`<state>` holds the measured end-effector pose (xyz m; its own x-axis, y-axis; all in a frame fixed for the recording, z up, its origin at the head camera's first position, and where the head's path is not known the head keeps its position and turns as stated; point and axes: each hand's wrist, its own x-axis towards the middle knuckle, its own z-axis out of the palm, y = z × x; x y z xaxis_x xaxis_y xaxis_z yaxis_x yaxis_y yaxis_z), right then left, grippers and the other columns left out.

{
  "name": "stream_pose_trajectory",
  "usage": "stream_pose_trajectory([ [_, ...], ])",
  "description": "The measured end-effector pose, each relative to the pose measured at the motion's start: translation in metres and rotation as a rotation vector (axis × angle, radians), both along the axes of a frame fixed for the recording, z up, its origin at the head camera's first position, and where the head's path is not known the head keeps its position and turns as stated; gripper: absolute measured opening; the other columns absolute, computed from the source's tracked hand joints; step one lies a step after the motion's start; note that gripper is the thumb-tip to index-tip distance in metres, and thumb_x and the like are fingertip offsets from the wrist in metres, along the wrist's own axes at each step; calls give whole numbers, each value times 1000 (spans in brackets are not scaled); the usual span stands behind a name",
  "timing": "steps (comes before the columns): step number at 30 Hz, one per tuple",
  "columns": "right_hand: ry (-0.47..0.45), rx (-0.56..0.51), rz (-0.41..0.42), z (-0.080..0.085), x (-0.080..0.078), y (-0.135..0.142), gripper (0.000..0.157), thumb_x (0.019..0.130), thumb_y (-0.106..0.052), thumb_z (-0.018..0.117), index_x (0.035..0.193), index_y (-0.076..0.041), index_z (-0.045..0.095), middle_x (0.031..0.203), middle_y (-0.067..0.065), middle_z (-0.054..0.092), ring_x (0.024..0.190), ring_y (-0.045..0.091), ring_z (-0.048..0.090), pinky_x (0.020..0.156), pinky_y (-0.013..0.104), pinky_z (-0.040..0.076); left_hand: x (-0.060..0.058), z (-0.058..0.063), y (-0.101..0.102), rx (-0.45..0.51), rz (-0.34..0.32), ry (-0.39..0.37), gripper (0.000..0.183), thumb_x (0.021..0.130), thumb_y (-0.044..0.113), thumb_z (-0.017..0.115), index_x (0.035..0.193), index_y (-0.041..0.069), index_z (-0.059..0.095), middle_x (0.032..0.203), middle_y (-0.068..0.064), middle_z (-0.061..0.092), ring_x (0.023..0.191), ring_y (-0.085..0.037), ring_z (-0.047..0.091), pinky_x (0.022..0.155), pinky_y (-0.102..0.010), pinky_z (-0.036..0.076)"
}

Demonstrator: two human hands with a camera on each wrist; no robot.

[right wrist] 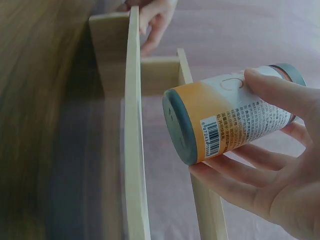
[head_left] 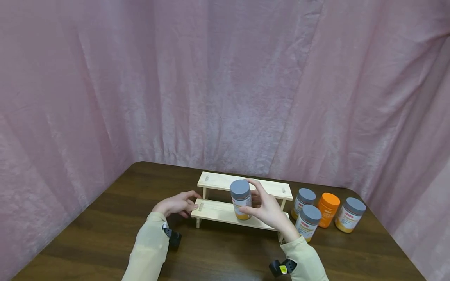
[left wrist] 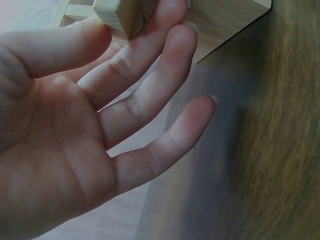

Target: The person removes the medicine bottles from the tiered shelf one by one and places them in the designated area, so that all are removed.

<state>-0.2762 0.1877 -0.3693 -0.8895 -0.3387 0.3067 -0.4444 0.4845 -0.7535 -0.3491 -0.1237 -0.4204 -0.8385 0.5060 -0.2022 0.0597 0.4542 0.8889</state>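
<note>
A two-tier wooden rack (head_left: 218, 212) stands on the dark table. My left hand (head_left: 177, 204) is at its left end; in the left wrist view the thumb and index finger pinch the end of a board (left wrist: 118, 17), while the other fingers (left wrist: 192, 120) extend past it. My right hand (head_left: 268, 208) grips a grey-lidded supplement jar (head_left: 241, 200) around its side, thumb opposite the fingers. The jar (right wrist: 220, 115) is held over the lower tier, its grey base showing clear of the board (right wrist: 134, 130) in the right wrist view.
Right of the rack stand two grey-lidded jars (head_left: 304, 199), one nearer the front (head_left: 308, 222), then an orange jar (head_left: 328, 209) and another grey-lidded jar (head_left: 350, 215) near the table's right edge. A pink curtain (head_left: 225, 86) hangs behind the table.
</note>
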Motion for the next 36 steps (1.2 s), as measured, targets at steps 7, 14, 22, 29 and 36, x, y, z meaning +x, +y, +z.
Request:
stream_pose_trajectory([
  [7,-48,0,-65,4,3,38,80,81,-25,79,145,-24,31,123,19,65,109,32,65,88,44,54,-3,4,-2,6,1,-3,43,96,14,56,135,1,42,102,-16,68,80,-17,65,74,-37,53],
  [14,-72,-76,-64,18,8,69,79,84,-19,76,146,-24,27,130,25,58,111,39,63,86,48,52,-2,0,0,5,-12,-5,42,96,16,55,134,2,43,103,-15,69,81,-17,64,75,-36,52],
  [22,-44,-122,-115,32,15,105,79,87,-15,72,149,-20,23,129,16,59,106,22,62,83,42,50,-3,-1,2,14,-15,-2,42,96,15,55,134,1,42,104,-17,68,82,-18,64,75,-38,53],
  [29,-31,-139,-146,38,19,135,78,90,-12,69,152,-27,23,115,-23,59,103,-1,60,82,31,51,-7,-4,2,23,-21,-10,42,96,15,56,134,1,42,102,-15,69,81,-17,64,74,-36,53],
  [36,-12,-145,-187,40,24,157,77,92,-11,65,153,-30,22,117,-27,55,103,-7,58,80,20,50,-7,-1,-2,26,-26,-7,42,96,14,55,134,1,42,101,-12,70,81,-17,65,74,-35,52],
])
